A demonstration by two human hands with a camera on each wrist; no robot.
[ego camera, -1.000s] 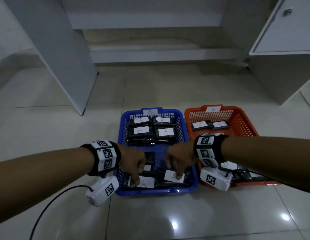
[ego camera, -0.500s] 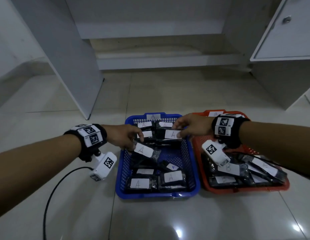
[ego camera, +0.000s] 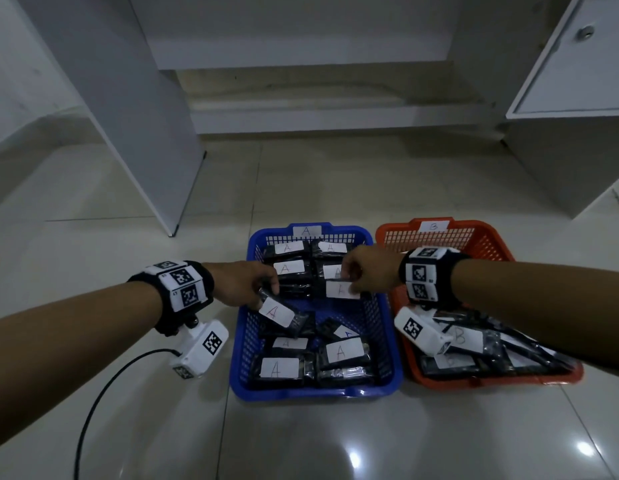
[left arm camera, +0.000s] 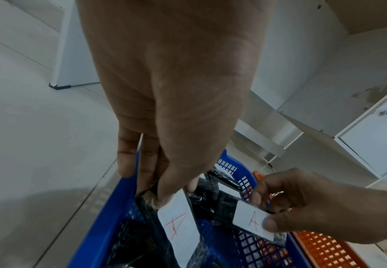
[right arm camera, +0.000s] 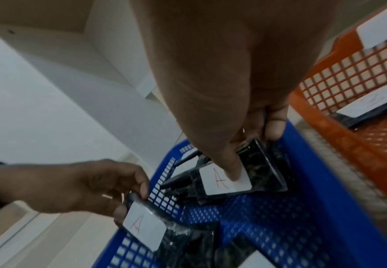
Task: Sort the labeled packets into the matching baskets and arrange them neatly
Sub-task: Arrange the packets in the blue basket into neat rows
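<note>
A blue basket [ego camera: 391,355] tagged A holds several black packets with white A labels. An orange basket [ego camera: 488,237] tagged B, to its right, holds several B packets [ego camera: 469,337]. My left hand [ego camera: 263,296] pinches one A packet [ego camera: 278,315] by its end over the blue basket's left side; the same packet [left arm camera: 181,228] hangs tilted in the left wrist view. My right hand [ego camera: 353,278] pinches another A packet [ego camera: 341,289] above the basket's far right rows, thumb pressed on its label [right arm camera: 224,178].
White cabinet panels stand behind the baskets, one [ego camera: 128,109] at the left and a cabinet with a door [ego camera: 578,81] at the right. A black cable [ego camera: 93,407] trails over the glossy tiled floor at the lower left.
Both hands lifted an A packet from the near end of the blue basket and carried it toward the far rows. In the last half second they barely moved.
</note>
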